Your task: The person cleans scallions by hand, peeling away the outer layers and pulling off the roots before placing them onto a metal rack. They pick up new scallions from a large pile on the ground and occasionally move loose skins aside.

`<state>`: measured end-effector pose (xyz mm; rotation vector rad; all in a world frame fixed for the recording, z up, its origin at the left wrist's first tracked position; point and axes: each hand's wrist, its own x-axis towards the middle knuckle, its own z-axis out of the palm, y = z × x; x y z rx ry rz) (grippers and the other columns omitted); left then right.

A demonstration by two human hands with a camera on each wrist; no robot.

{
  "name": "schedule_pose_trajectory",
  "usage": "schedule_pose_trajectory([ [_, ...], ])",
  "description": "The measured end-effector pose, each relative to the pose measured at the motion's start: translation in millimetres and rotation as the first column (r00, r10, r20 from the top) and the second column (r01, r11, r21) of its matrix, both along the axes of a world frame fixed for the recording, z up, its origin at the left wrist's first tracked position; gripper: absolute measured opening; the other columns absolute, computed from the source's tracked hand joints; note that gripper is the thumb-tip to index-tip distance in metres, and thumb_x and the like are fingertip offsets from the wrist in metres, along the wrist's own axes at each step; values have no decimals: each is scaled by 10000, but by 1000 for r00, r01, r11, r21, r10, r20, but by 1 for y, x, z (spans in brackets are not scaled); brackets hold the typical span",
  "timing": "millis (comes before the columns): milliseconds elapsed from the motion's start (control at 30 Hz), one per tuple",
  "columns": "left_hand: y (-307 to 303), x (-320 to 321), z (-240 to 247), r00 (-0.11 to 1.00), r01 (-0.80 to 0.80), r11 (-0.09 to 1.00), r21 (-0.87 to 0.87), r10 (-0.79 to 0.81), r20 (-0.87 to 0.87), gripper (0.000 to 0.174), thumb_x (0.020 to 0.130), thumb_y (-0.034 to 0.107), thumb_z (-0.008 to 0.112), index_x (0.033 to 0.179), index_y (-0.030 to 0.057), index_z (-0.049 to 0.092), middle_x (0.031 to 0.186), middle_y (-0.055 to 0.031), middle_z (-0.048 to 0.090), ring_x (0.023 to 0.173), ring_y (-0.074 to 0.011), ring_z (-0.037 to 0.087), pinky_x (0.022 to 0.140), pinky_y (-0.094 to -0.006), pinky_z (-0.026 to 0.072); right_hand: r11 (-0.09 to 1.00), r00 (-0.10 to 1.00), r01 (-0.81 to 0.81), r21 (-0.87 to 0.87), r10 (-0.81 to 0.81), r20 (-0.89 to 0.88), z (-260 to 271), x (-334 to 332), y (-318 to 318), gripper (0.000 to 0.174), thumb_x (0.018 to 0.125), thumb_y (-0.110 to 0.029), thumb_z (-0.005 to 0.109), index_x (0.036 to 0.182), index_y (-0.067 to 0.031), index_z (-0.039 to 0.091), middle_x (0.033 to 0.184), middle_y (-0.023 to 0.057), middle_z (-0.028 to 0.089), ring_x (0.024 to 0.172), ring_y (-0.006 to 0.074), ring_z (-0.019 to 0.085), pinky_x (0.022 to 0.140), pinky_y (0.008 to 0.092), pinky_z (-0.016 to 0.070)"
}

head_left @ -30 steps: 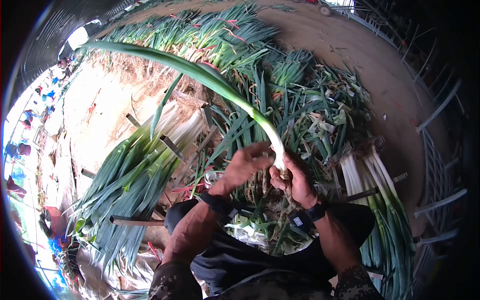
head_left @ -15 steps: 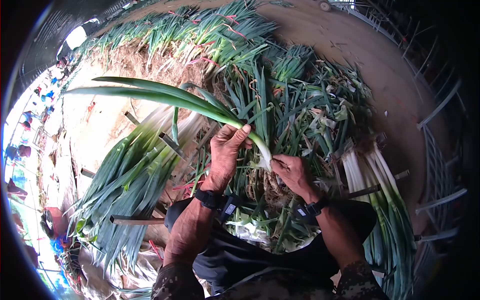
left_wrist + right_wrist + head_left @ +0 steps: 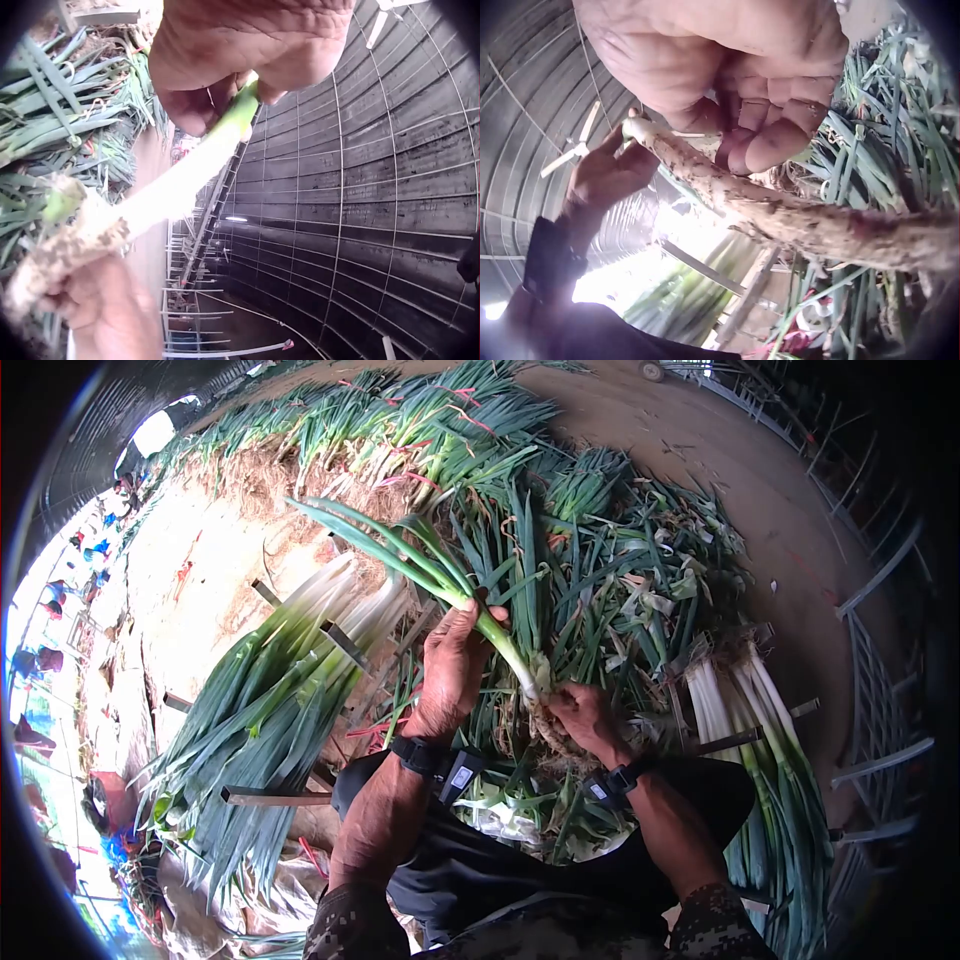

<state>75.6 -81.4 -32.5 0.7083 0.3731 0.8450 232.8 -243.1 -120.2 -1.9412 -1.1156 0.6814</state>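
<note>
One long green onion (image 3: 511, 650) slants across the head view, its leaves up to the left and its white base down to the right. My left hand (image 3: 455, 665) grips it where the green meets the white. Close by the soil-stained base, my right hand (image 3: 588, 717) has curled fingers, pinching at the outer skin. A loose flap of skin (image 3: 541, 668) stands off the stalk there. In the right wrist view, the dirt-flecked lower stalk (image 3: 780, 214) runs past the curled fingers. The left wrist view shows the bare white shaft (image 3: 176, 180) between both hands.
Trimmed green onions lie in a metal-post rack (image 3: 265, 710) at left, and another bundle (image 3: 765, 760) sits at right. Ahead is a heap of untrimmed onions and leaf scraps (image 3: 620, 580). Tied bunches (image 3: 400, 435) line the back, beside a dirt path (image 3: 770, 540).
The left hand went from beside the base to the upper shaft. The onion's leaves swung down and right, and a skin flap now shows at the base near the right hand.
</note>
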Motion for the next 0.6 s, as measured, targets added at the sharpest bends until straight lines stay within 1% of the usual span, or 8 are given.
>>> schedule_pose_trajectory([
  [33, -1, -1, 0, 1000, -21, 1000, 9, 21, -15, 282, 1023, 302, 554, 1110, 43, 628, 980, -94, 691, 952, -205, 615, 909, -394, 472, 999, 980, -32, -3, 31, 198, -26, 8, 0, 196, 849, -218, 649, 952, -64, 714, 660, 74, 675, 587, 230, 670, 555, 352, 515],
  [100, 3, -6, 7, 996, -90, 994, 67, 91, -7, 259, 1011, 288, 585, 1084, 46, 641, 971, -85, 702, 898, -165, 617, 848, -354, 495, 998, 963, -9, -59, 24, 270, -77, 29, -14, 217, 813, -224, 676, 990, -103, 713, 742, 117, 697, 679, 322, 686, 624, 398, 537],
  [167, 9, -11, 17, 992, -121, 982, 148, 124, -11, 236, 1000, 283, 611, 1052, 59, 661, 946, -62, 708, 819, -118, 608, 737, -300, 506, 988, 968, -24, -155, 62, 244, -37, 22, -34, 264, 813, -238, 703, 1039, -104, 705, 809, 115, 715, 745, 295, 701, 673, 379, 545],
  [200, 12, -12, 17, 992, -114, 978, 172, 121, -28, 241, 1000, 279, 609, 1069, 52, 656, 948, -67, 704, 833, -130, 607, 755, -304, 497, 977, 970, -38, -210, 86, 228, -21, 19, -40, 289, 812, -245, 716, 1064, -104, 701, 843, 114, 724, 779, 282, 708, 697, 369, 550],
  [233, 12, -11, 16, 992, -108, 976, 188, 119, -47, 248, 1000, 274, 608, 1085, 45, 651, 950, -72, 700, 846, -142, 606, 773, -308, 489, 997, 999, -33, -64, 34, 4, -17, 12, -35, 343, 824, -201, 753, 1131, -69, 674, 940, 128, 733, 906, 232, 719, 789, 331, 557],
  [333, 5, -4, 14, 984, -114, 970, 216, 140, -108, 229, 985, 262, 635, 1060, 49, 670, 925, -55, 705, 794, -111, 605, 705, -272, 481, 951, 891, 24, 309, 120, -438, 32, -17, -5, 340, 847, -132, 753, 1153, -20, 654, 968, 145, 735, 947, 197, 721, 787, 306, 569],
  [433, -3, 3, 12, 969, -146, 959, 241, 188, -159, 205, 960, 264, 675, 1006, 66, 700, 906, -24, 716, 733, -71, 604, 628, -231, 477, 941, 977, -43, 335, 110, -185, 57, -32, 21, 278, 854, -74, 737, 1100, 27, 654, 932, 165, 735, 919, 191, 729, 753, 296, 579],
  [600, -4, 4, 6, 964, -170, 961, 219, 208, -167, 216, 963, 214, 669, 1086, 35, 666, 953, -79, 699, 876, -140, 640, 745, -307, 535, 939, 995, -59, 338, 82, -54, 50, -34, 28, 210, 860, -95, 731, 1022, 25, 673, 907, 167, 746, 849, 236, 744, 723, 314, 582],
])
